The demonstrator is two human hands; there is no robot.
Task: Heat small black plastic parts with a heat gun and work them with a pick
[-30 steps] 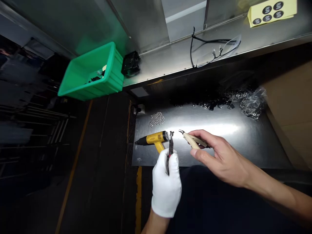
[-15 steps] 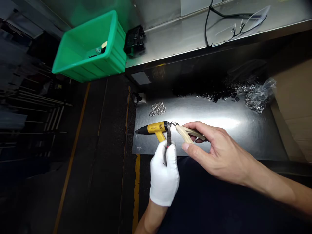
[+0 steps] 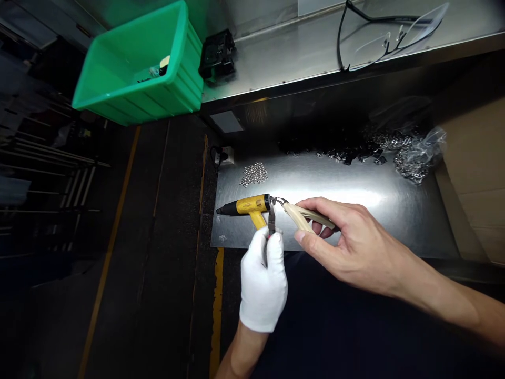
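Above bench, left hand, grip clasping dark pliers; right hand, grip clasping cream-handled pliers. Small metal part sitting at tool tips, probably weighing little, feeling stiff, slippery; edges likely suiting pinch.

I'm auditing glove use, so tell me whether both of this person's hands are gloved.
No: the left hand wears a white glove, while the right hand, holding a cream-handled tool, is bare.
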